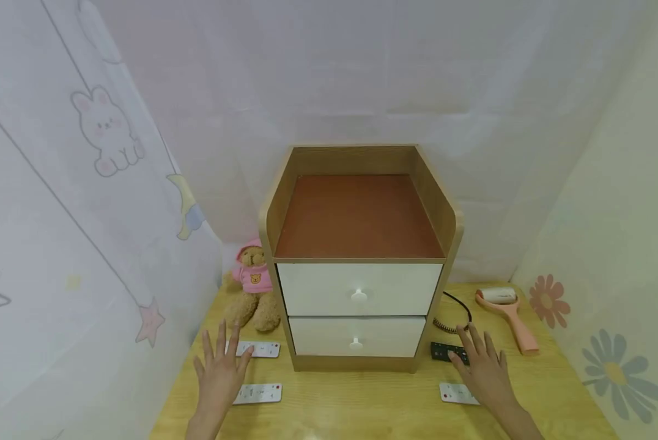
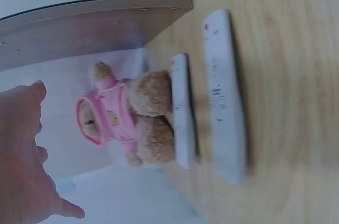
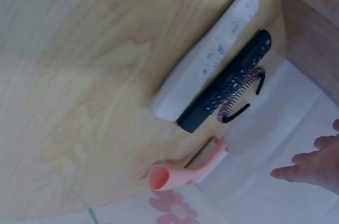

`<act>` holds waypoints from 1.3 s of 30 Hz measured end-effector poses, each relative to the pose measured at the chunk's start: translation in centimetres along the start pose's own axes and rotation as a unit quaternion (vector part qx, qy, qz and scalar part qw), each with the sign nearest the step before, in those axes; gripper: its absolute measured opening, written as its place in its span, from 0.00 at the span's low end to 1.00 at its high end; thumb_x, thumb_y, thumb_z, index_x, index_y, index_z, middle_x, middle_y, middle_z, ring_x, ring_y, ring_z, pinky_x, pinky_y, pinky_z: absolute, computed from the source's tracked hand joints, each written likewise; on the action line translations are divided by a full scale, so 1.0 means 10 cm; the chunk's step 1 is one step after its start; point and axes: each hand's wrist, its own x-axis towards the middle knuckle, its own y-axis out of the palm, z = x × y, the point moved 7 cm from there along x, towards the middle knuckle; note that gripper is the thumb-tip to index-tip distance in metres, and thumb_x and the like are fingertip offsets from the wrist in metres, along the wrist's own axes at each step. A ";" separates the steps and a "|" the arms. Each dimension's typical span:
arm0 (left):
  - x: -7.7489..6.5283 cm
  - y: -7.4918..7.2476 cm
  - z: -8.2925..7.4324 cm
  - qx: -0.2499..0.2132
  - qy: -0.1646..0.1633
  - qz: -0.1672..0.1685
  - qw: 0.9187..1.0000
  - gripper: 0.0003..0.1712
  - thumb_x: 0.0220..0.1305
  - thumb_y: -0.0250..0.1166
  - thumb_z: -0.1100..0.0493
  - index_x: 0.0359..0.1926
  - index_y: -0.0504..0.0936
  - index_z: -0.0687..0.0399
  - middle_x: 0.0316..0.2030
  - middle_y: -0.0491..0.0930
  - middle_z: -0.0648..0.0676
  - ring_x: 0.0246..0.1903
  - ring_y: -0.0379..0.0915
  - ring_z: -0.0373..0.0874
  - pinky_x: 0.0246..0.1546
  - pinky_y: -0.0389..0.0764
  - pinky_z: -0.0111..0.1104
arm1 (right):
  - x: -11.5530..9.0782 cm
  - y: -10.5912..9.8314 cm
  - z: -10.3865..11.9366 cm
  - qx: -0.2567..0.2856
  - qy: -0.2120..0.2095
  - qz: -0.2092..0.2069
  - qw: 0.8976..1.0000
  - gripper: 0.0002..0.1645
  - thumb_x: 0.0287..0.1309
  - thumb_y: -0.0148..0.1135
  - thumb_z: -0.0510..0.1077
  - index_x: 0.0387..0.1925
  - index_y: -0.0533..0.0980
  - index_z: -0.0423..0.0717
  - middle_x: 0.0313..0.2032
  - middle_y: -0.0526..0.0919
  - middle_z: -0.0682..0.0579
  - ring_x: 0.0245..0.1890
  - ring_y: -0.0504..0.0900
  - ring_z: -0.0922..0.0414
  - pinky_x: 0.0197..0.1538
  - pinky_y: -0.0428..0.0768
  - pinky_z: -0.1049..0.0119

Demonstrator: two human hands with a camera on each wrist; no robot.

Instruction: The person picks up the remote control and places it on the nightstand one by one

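Observation:
My left hand (image 1: 219, 373) hovers with spread fingers over the left side of the table, holding nothing. Near it lie two white remote controls, the rear one (image 2: 183, 110) by a teddy bear (image 1: 254, 284) in a pink hoodie, the front one (image 2: 225, 97) closer to me. On the other side my right hand (image 1: 483, 373), fingers apart and holding nothing, is above a black remote control (image 3: 228, 81) and a white remote control (image 3: 209, 57). Between the hands stands a small cabinet (image 1: 356, 363) with two white drawers, both closed.
Behind the black remote is a toothed dark headband (image 3: 241, 95). A lint roller (image 1: 518, 324) with a peach handle lies at the table's right rear. Pale printed curtains (image 1: 351, 73) enclose the wooden table (image 1: 356, 403) at the back and sides.

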 end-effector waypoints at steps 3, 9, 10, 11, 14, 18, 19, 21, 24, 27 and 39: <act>0.08 -0.22 -0.10 0.006 0.044 -0.057 0.997 0.40 0.67 0.60 0.48 0.74 0.55 0.51 0.74 0.46 0.62 0.69 0.36 0.74 0.50 0.51 0.77 | -0.07 0.08 -0.10 -0.006 0.000 0.017 1.000 0.43 0.67 0.47 0.66 0.75 0.51 0.53 0.72 0.51 0.36 0.68 0.47 0.28 0.56 0.44 0.20; 0.41 -0.85 -0.40 -0.019 0.117 -0.122 0.985 0.41 0.66 0.61 0.52 0.75 0.52 0.46 0.75 0.42 0.56 0.70 0.36 0.71 0.53 0.55 0.74 | -0.21 0.20 -0.29 -0.017 0.009 0.076 0.997 0.47 0.60 0.54 0.69 0.69 0.62 0.42 0.66 0.61 0.31 0.64 0.54 0.26 0.51 0.51 0.18; 0.47 -0.97 -0.46 -0.029 0.128 -0.131 0.983 0.39 0.69 0.58 0.51 0.75 0.52 0.45 0.76 0.42 0.56 0.70 0.36 0.71 0.54 0.54 0.74 | -0.23 0.23 -0.33 -0.016 0.014 0.091 0.996 0.47 0.59 0.56 0.68 0.68 0.63 0.41 0.65 0.62 0.31 0.63 0.55 0.25 0.50 0.52 0.18; 0.53 -1.09 -0.52 -0.042 0.140 -0.142 0.979 0.37 0.71 0.55 0.49 0.76 0.51 0.45 0.75 0.42 0.56 0.71 0.34 0.70 0.57 0.53 0.72 | -0.24 0.25 -0.36 -0.020 0.013 0.104 0.994 0.47 0.58 0.58 0.68 0.67 0.64 0.41 0.65 0.63 0.30 0.62 0.56 0.24 0.48 0.53 0.18; 0.69 -1.46 -0.74 -0.089 0.178 -0.172 0.965 0.35 0.74 0.45 0.42 0.75 0.51 0.49 0.75 0.44 0.58 0.72 0.33 0.66 0.64 0.49 0.65 | -0.28 0.34 -0.45 -0.026 0.018 0.140 0.990 0.48 0.54 0.62 0.66 0.67 0.65 0.40 0.64 0.64 0.30 0.61 0.57 0.23 0.48 0.55 0.18; 0.89 -1.81 -1.01 -0.175 0.226 -0.168 0.943 0.39 0.73 0.41 0.36 0.76 0.48 0.51 0.75 0.44 0.56 0.74 0.31 0.58 0.68 0.44 0.60 | -0.33 0.41 -0.52 -0.020 0.023 0.163 0.986 0.50 0.49 0.69 0.64 0.66 0.65 0.41 0.63 0.64 0.29 0.60 0.57 0.22 0.45 0.55 0.17; 0.93 -1.87 -1.07 -0.190 0.239 -0.161 0.939 0.40 0.72 0.42 0.36 0.76 0.47 0.50 0.75 0.43 0.56 0.74 0.31 0.57 0.68 0.44 0.60 | -0.34 0.42 -0.53 -0.019 0.025 0.167 0.986 0.50 0.47 0.70 0.63 0.66 0.65 0.41 0.63 0.64 0.29 0.60 0.57 0.22 0.45 0.55 0.16; 1.02 -1.95 -1.18 -0.220 0.261 -0.146 0.929 0.42 0.71 0.44 0.35 0.76 0.45 0.48 0.76 0.42 0.54 0.74 0.31 0.55 0.68 0.43 0.60 | -0.35 0.44 -0.54 -0.019 0.027 0.174 0.984 0.51 0.45 0.72 0.61 0.66 0.64 0.42 0.63 0.63 0.29 0.60 0.57 0.21 0.44 0.56 0.16; 1.15 -2.00 -1.31 -0.246 0.287 -0.115 0.919 0.44 0.69 0.45 0.34 0.77 0.44 0.48 0.76 0.39 0.53 0.74 0.33 0.52 0.69 0.45 0.58 | -0.37 0.47 -0.56 -0.028 0.028 0.180 0.983 0.50 0.44 0.74 0.59 0.65 0.65 0.42 0.62 0.64 0.29 0.59 0.58 0.21 0.44 0.56 0.16; 1.29 -1.96 -1.39 -0.273 0.286 -0.072 0.916 0.44 0.69 0.49 0.37 0.77 0.42 0.46 0.76 0.37 0.50 0.74 0.34 0.48 0.68 0.50 0.58 | -0.38 0.49 -0.59 -0.034 0.028 0.181 0.983 0.49 0.43 0.75 0.56 0.64 0.67 0.41 0.61 0.65 0.29 0.58 0.60 0.21 0.44 0.57 0.17; 1.46 -2.07 -1.56 -0.403 0.228 0.062 0.884 0.40 0.67 0.60 0.66 0.75 0.54 0.50 0.75 0.47 0.48 0.69 0.55 0.55 0.61 0.68 0.50 | -0.38 0.56 -0.76 -0.014 0.019 0.185 0.982 0.42 0.42 0.77 0.47 0.60 0.71 0.41 0.58 0.71 0.32 0.56 0.67 0.27 0.40 0.63 0.19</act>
